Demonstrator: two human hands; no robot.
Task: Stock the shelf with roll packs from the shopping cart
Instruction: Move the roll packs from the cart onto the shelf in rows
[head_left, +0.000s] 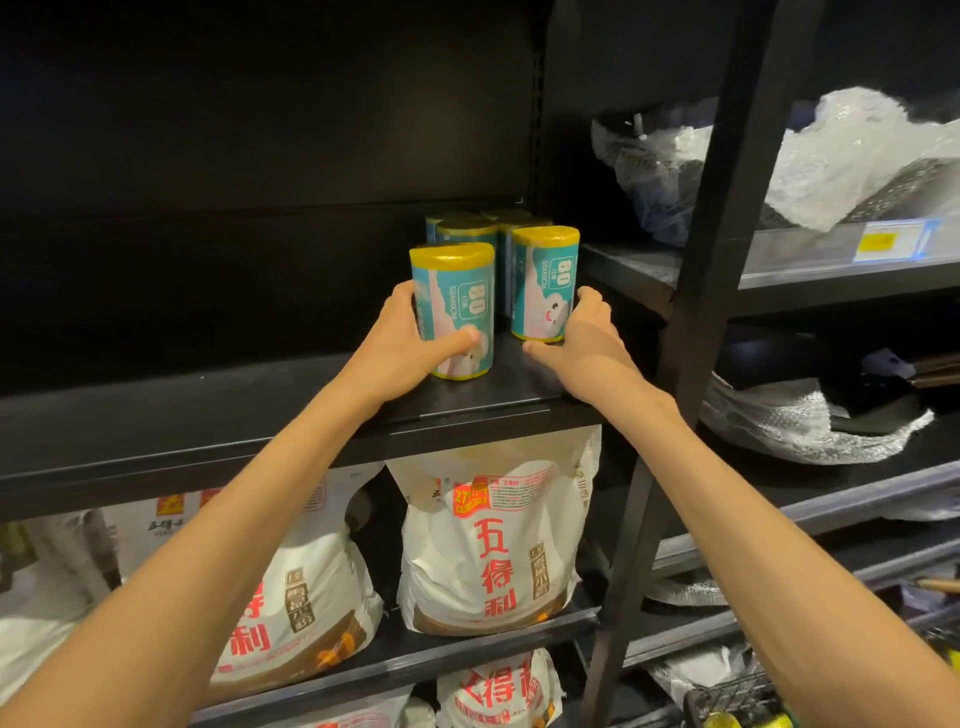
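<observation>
Setting down: two packs going onto the black metal shelf board (218, 415) at once, one per hand, so my guess is this is the placing step.

Left hand: the left hand (400, 348) is wrapped round the lower half of a teal-labelled cylindrical roll pack with a yellow cap (454, 312), thumb across the front, fingers behind. The pack stands upright near the shelf's front edge, probably gripped low to keep it steady.

Right hand: the right hand (582, 332) is cupped against the side of a second teal and yellow roll pack (545, 286), fingers curled behind it, thumb lying along the shelf by its base. Looks more like steadying or nudging than a full grip, honestly can't tell for sure.

Back rows: more teal and yellow packs (467, 228) stand upright behind, tight together, so these two seem to start a new front row.

Below: white sacks with red lettering (493, 545) sit on the lower shelf.

Cart: only a dark wire corner (737, 696) shows bottom right, contents unclear.
</observation>
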